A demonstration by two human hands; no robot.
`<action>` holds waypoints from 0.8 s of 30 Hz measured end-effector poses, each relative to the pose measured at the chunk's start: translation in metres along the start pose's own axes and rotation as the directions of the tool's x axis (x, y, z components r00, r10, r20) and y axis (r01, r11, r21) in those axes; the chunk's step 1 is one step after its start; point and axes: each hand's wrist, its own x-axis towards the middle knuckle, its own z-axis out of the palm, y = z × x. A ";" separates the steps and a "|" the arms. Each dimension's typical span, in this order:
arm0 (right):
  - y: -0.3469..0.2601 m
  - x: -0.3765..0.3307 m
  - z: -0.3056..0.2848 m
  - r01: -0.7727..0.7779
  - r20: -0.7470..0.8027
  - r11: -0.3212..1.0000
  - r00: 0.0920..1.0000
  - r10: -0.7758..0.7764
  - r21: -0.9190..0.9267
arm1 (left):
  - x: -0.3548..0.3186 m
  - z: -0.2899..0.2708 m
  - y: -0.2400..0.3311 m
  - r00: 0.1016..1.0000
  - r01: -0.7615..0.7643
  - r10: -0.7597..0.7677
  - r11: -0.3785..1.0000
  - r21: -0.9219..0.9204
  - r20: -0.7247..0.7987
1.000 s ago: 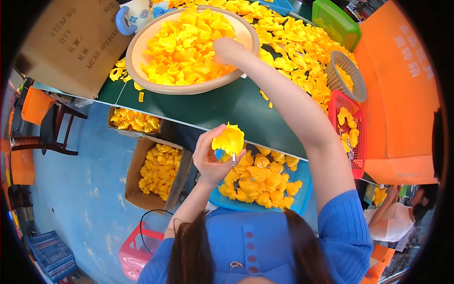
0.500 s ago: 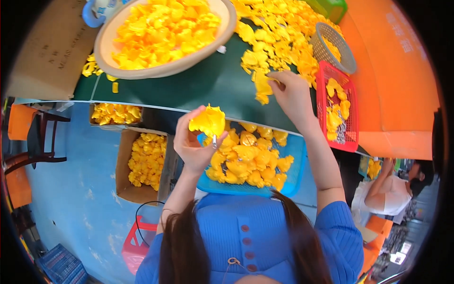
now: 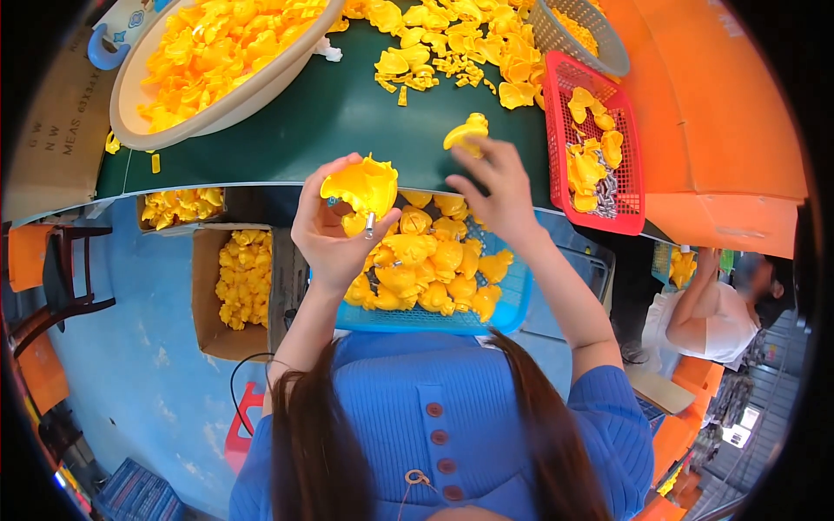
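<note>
The left hand grips a yellow shell with a small metal pin under it, held above the blue tray of yellow parts. The right hand, at 3 o'clock from the left, pinches a smaller yellow piece in its fingertips, over the green table. The red basket is at 3 o'clock from it, the beige basin at 10 o'clock from the left hand

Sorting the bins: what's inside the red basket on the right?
The red basket holds several yellow plastic pieces and small grey metal parts; whatever lies beneath them is covered.
</note>
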 end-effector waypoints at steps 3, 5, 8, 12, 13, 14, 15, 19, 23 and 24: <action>0.023 0.009 -0.001 -0.089 -0.096 0.986 0.993 0.076 -0.139 | -0.001 0.003 0.003 0.997 0.054 -0.050 0.996 -0.075 0.055; 0.040 0.012 0.005 -0.080 -0.077 0.988 0.995 0.071 -0.128 | 0.000 0.007 0.004 0.994 0.078 -0.068 0.991 -0.114 0.087; 0.033 0.013 0.006 -0.146 -0.062 0.989 0.988 0.144 -0.036 | 0.000 0.007 0.004 0.992 0.093 -0.082 0.987 -0.132 0.092; 0.017 0.013 0.008 -0.214 -0.078 0.969 0.976 0.205 -0.125 | 0.000 0.005 0.005 0.987 0.137 -0.121 0.979 -0.154 0.106; 0.018 0.013 0.009 -0.210 -0.076 0.970 0.976 0.202 -0.122 | 0.000 0.004 0.006 0.982 0.168 -0.150 0.970 -0.177 0.114; 0.021 0.012 0.010 -0.127 -0.124 0.979 0.986 0.108 -0.156 | 0.001 0.003 0.006 0.983 0.167 -0.150 0.970 -0.174 0.109; 0.024 0.012 0.011 -0.045 -0.169 0.980 0.986 0.012 -0.193 | 0.001 0.004 0.005 0.980 0.180 -0.158 0.964 -0.198 0.121; 0.030 0.011 0.009 -0.147 -0.131 0.980 0.978 0.165 0.134 | 0.002 0.005 0.008 0.961 0.250 -0.205 0.932 -0.264 0.186; 0.003 0.014 0.001 -0.332 -0.071 0.655 0.858 0.509 0.679 | 0.000 0.006 0.014 0.947 0.283 -0.235 0.931 -0.228 0.219; -0.020 0.019 -0.010 -0.330 -0.060 0.653 0.865 0.498 0.681 | 0.001 0.006 0.013 0.950 0.280 -0.236 0.934 -0.224 0.203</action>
